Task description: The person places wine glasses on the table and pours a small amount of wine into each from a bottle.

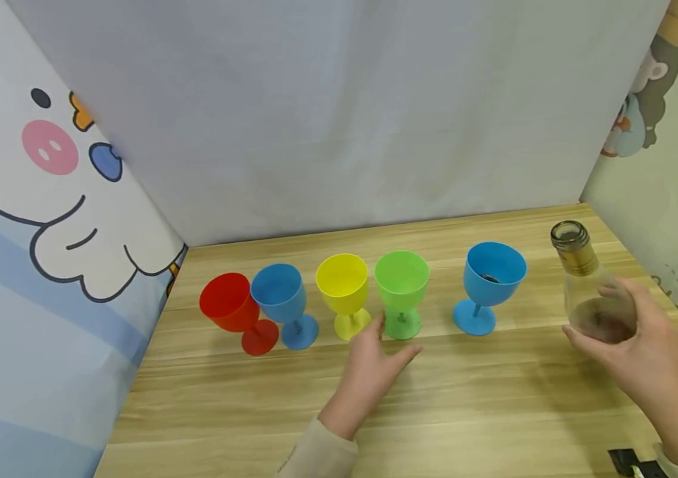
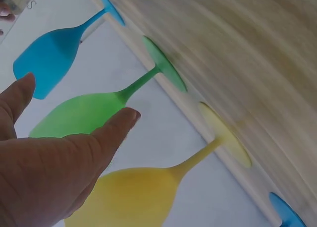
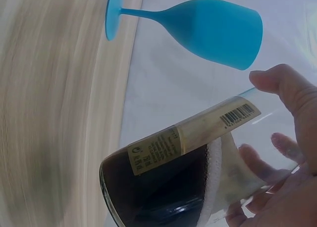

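Note:
My right hand (image 1: 652, 338) grips a clear glass bottle (image 1: 584, 272) round its body. Dark liquid with a foamy edge fills the lower part of the bottle (image 3: 168, 187), and its neck is uncapped. The bottle seems raised off the table, above a shadow. To its left stands a blue goblet (image 1: 494, 275) with something dark inside. My left hand (image 1: 368, 365) is in front of the green goblet (image 1: 401, 275), thumb and fingers spread apart, holding nothing; whether a fingertip touches the goblet I cannot tell. Just left of that is a yellow goblet (image 1: 343, 285).
Further left, a second blue goblet (image 1: 279, 295) and a red goblet (image 1: 230, 304) stand close together. All stand upright on the wood-grain table (image 1: 207, 418). A pale curtain (image 1: 344, 133) hangs behind. Small black pieces (image 1: 625, 460) lie at the lower right.

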The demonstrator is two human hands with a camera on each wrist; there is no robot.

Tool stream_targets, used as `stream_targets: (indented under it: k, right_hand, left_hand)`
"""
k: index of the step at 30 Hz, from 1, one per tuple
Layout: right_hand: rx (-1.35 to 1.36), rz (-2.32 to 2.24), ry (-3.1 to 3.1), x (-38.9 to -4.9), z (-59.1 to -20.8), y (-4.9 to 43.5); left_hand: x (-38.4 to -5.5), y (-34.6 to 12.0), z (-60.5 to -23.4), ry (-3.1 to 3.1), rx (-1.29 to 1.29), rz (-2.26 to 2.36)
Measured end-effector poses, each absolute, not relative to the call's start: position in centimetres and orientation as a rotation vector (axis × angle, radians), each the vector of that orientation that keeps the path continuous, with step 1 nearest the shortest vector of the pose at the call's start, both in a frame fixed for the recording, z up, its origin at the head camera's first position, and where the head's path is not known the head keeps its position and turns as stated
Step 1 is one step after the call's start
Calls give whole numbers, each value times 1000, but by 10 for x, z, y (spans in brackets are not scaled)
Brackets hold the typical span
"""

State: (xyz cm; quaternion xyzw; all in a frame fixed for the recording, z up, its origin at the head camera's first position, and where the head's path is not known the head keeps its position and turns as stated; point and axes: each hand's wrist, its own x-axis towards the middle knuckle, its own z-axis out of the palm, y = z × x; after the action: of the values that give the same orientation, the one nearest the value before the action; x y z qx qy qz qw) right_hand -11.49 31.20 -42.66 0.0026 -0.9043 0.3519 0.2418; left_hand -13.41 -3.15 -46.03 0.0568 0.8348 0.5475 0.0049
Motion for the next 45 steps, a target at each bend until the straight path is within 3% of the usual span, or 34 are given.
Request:
stream_targets:
  k: [20,45]
  right_hand:
    - [-3,962,-2474,-115,-427,314]
    - [49,906,-2480,-115,-424,318]
  left_hand:
    - [-170,-18,-467,2531,128,2030]
    - [-176,-3,-457,2626,146,2025]
